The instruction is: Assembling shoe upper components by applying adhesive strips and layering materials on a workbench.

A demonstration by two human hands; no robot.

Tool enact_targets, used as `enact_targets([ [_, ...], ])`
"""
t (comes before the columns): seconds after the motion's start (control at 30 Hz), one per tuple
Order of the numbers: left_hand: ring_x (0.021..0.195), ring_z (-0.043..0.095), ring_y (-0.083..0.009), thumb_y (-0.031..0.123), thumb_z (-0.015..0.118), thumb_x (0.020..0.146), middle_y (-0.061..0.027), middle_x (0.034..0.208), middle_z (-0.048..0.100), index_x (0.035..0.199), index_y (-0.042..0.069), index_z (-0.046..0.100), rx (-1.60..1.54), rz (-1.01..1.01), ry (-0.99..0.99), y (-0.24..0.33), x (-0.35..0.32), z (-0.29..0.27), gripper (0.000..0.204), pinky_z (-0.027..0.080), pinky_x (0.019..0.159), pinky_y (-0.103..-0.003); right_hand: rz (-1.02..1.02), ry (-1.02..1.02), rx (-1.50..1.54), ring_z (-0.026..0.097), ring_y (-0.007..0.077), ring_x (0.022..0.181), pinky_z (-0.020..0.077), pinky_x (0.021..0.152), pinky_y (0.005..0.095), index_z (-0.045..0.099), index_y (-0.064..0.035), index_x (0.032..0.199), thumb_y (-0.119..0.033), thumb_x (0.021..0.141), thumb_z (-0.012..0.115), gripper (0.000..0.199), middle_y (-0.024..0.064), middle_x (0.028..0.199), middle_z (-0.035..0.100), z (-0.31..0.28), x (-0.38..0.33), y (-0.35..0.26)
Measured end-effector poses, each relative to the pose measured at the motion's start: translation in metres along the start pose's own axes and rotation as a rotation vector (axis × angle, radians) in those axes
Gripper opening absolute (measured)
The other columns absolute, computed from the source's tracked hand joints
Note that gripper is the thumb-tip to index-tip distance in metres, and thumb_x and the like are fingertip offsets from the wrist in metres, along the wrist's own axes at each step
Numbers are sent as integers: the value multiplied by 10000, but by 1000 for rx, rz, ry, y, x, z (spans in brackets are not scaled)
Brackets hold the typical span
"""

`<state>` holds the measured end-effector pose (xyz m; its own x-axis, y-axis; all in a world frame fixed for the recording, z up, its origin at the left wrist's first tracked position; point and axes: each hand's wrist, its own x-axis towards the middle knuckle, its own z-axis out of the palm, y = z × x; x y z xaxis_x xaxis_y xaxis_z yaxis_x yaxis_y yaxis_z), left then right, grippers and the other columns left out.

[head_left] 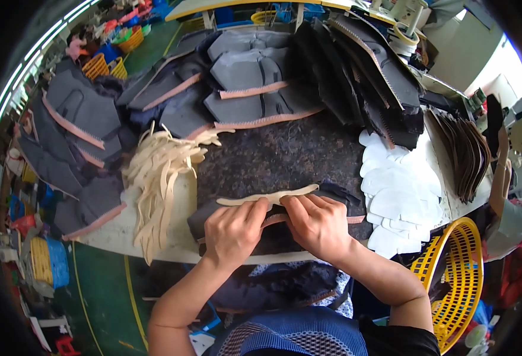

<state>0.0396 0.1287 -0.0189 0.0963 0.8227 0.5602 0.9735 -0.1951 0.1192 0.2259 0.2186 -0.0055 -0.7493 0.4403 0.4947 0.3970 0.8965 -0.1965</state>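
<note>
My left hand (235, 229) and my right hand (318, 221) are side by side at the table's near edge, fingers curled and closed. Between them they grip a cream curved strip (267, 198) along the upper edge of a dark shoe-upper piece (356, 209). The thumbs and fingertips are mostly hidden. The strip's two ends stick out past the fingers. A heap of similar loose cream strips (165, 169) lies to the left, some hanging over the table edge. On the right is an overlapping stack of white rounded pieces (400, 193).
Dark grey pieces with pinkish stitched edges (261, 89) lie in overlapping rows across the far side and left. Taller dark stacks (362, 65) stand at back right. A brown stack (462, 154) and a yellow slotted basket (460, 285) are right. The work surface is a mottled dark board (285, 151).
</note>
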Motion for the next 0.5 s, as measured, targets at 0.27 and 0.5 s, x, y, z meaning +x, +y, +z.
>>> enact_targets([
  [0.27,772,697,-206,71,805,698,-4,861,701,1096,70,787,-134,185,228,-10,22,4,398,560,650,-339,75,-13,116,736,242,721,574,612,349,656,-5,1064,-53,829,725,250,97,863,718,8,-12,2],
  [0.5,800,668,-168,111,760,799,4,819,631,836,89,723,-375,450,-245,-26,23,-15,56,550,657,-325,-368,-73,-38,756,322,1075,634,886,365,701,41,1047,-193,890,699,281,233,1177,741,-2,-32,14],
])
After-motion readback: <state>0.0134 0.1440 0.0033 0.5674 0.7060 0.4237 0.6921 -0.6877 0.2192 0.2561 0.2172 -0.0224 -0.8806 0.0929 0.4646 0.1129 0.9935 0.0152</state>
